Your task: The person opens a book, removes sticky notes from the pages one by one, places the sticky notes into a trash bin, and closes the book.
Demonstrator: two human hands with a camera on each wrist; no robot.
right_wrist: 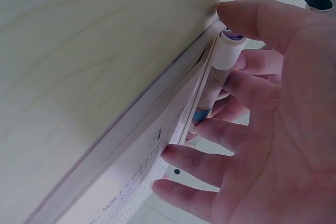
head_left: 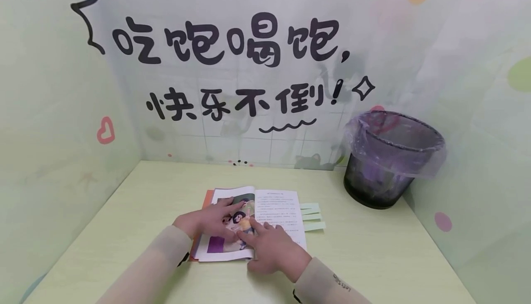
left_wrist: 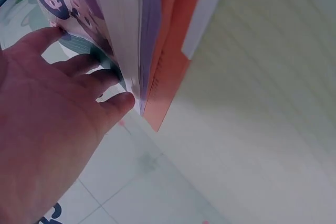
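Note:
An open book (head_left: 278, 202) lies on the table, with a coloured picture of cartoon figures on its left page and printed text on its right page. My left hand (head_left: 213, 221) rests on the picture page with its fingers spread. Across the book's middle fold, my right hand (head_left: 275, 247) touches the pages with extended fingers, its thumb near the bottom edge. In the left wrist view, an orange cover (left_wrist: 170, 77) shows beneath the pages. The right wrist view shows the page curving near the spine. Pale green paper tabs (head_left: 313, 216) stick out from the book's right side.
A dark waste bin (head_left: 373, 181) with a translucent purple liner (head_left: 423, 161) stands at the back right of the pale wooden table (head_left: 145, 202). Printed cloth walls (head_left: 178, 147) enclose the back and both sides.

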